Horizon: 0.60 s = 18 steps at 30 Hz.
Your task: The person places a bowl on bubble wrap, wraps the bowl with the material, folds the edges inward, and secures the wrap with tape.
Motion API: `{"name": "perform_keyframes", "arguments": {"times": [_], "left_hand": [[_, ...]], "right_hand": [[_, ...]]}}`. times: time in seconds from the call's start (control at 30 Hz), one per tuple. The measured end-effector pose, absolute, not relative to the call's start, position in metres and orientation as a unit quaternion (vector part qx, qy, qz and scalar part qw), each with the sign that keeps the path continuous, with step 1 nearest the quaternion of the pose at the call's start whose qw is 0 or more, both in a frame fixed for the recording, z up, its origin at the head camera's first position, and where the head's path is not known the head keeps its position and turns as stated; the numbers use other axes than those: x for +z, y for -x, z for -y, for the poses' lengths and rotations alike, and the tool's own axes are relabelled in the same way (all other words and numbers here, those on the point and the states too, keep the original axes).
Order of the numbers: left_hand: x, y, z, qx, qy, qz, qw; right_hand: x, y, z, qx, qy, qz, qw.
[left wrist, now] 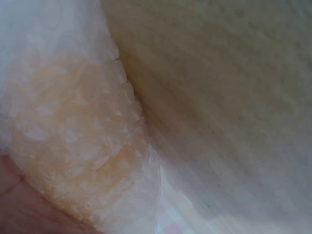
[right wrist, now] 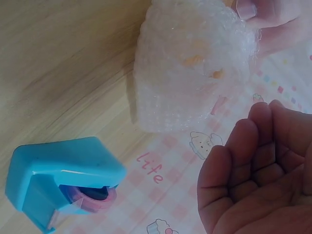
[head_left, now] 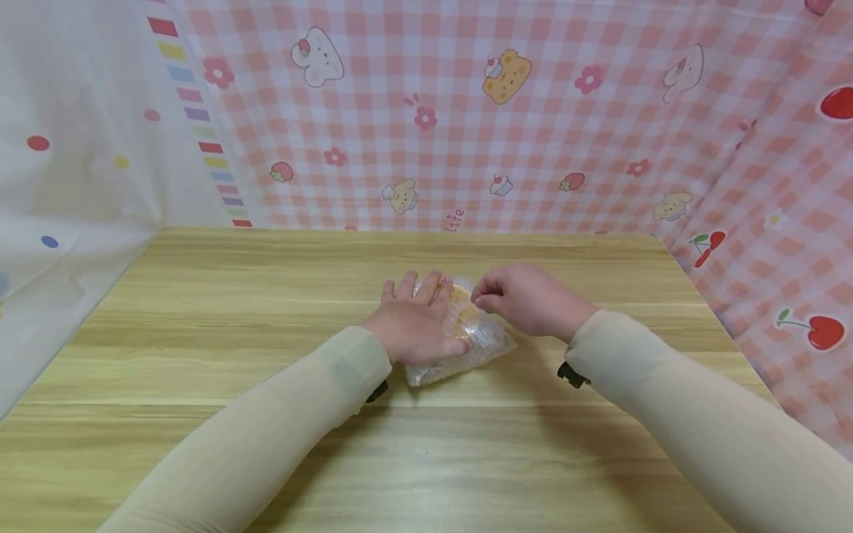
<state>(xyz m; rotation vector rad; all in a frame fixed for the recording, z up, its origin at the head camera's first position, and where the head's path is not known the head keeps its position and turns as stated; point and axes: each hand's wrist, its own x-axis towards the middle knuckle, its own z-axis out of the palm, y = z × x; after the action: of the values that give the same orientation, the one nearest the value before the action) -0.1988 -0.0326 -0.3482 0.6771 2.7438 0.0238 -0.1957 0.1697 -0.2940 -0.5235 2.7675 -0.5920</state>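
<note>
A bubble-wrapped package (head_left: 489, 342) lies on the table, with something orange-yellow showing through its clear wrap. My left hand (head_left: 416, 326) rests on its left part, fingers spread. The left wrist view shows the bubble wrap (left wrist: 73, 117) up close, with a bit of skin at the lower left corner. My right hand (head_left: 526, 300) hovers at the package's upper right, fingers curled and thumb near the index fingertip. In the right wrist view, the right hand (right wrist: 258, 170) shows curled fingers with nothing visible between them, beside the package (right wrist: 190, 73).
A blue tape dispenser (right wrist: 73, 165) with a pinkish roll stands near the right hand; the head view does not show it. The wood-grain table (head_left: 233, 311) meets a pink checked curtain (head_left: 453, 148) at the back and right, and a white one (head_left: 73, 185) at left.
</note>
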Motion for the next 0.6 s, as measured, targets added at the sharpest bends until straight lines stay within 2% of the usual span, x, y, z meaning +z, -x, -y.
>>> {"name": "perform_keyframes", "arguments": {"times": [0.6], "left_hand": [[-0.3471, 0.1986, 0.0321, 0.014, -0.236, -0.958, 0.162]], "right_hand": [[-0.2941, 0.1996, -0.1608, -0.243, 0.215, -0.935, 0.144]]}}
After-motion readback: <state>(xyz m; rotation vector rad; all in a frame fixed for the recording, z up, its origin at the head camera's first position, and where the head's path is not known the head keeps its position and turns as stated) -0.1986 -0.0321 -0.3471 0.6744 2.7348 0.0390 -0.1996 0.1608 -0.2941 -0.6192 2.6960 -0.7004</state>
